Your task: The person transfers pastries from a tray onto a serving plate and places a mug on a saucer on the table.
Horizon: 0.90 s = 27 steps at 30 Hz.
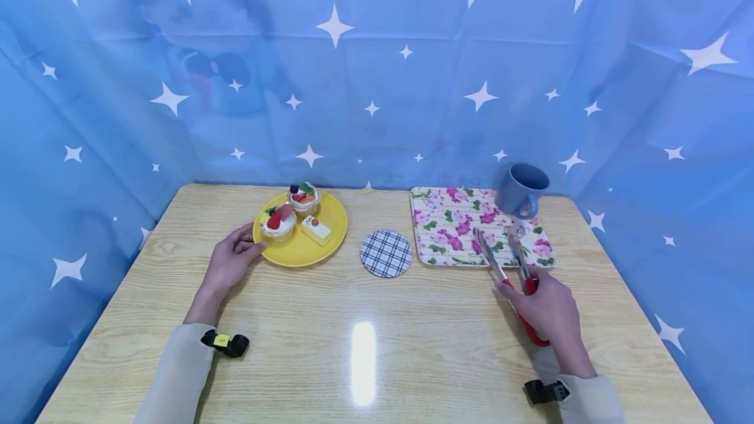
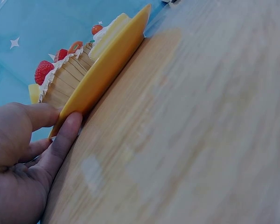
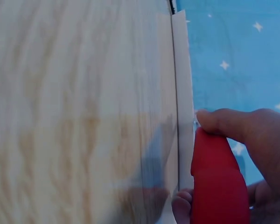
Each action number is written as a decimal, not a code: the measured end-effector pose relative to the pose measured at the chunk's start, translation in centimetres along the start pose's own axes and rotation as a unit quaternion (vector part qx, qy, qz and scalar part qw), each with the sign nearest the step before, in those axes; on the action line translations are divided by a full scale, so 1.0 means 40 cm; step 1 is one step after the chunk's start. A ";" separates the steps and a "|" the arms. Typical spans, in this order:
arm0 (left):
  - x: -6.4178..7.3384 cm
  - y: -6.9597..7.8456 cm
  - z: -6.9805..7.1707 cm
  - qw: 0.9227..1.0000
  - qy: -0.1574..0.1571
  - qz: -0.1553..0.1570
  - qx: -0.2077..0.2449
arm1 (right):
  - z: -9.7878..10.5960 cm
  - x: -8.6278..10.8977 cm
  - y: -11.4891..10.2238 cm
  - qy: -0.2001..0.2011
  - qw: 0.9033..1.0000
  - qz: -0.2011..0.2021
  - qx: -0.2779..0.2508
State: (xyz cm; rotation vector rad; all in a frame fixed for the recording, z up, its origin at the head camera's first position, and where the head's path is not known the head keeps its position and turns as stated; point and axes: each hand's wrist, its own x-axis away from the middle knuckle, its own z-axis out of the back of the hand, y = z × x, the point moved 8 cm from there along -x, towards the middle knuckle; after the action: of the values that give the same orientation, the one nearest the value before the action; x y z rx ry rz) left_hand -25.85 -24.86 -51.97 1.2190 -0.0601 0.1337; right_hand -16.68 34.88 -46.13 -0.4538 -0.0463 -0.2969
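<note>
At the left of the table, my left hand [image 1: 232, 260] pinches the rim of a yellow plate [image 1: 294, 256]. The left wrist view shows its fingertips [image 2: 67, 133] on the plate's edge. Two cream-topped tarts with fruit, a nearer one [image 1: 279, 224] and a farther one [image 1: 304, 198], sit on the plate beside a small white-and-yellow cake slice [image 1: 317, 230]. On the right, my right hand [image 1: 548, 306] grips metal tongs [image 1: 491, 257] by their red handles [image 3: 219, 182]. The tongs' arms are spread, their tips over a floral tray [image 1: 438, 257].
A blue-grey mug [image 1: 518, 190] stands at the tray's back right corner, its handle facing front. Between plate and tray lies a round checked coaster [image 1: 385, 254]. A blue star-patterned curtain [image 1: 377, 70] hangs behind and beside the wooden table [image 1: 294, 332].
</note>
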 end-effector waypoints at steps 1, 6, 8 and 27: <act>-0.001 -0.001 -0.001 1.000 0.001 0.000 0.000 | 0.000 0.002 0.000 0.003 1.000 0.000 0.000; -0.004 -0.005 -0.008 1.000 0.002 0.005 -0.001 | -0.002 0.004 0.007 0.011 1.000 -0.008 0.006; -0.004 -0.005 -0.011 1.000 0.002 0.007 0.000 | -0.005 0.005 0.012 0.004 1.000 -0.016 0.017; 0.007 0.012 -0.005 1.000 0.012 0.016 0.010 | -0.016 0.001 0.009 -0.040 0.999 -0.010 0.032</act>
State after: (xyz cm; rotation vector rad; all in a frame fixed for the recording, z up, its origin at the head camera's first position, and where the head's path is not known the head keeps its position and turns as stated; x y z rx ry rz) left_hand -25.64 -24.49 -51.58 1.2358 -0.0562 0.1770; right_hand -16.56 34.90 -46.86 -0.4016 -0.1378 -0.2952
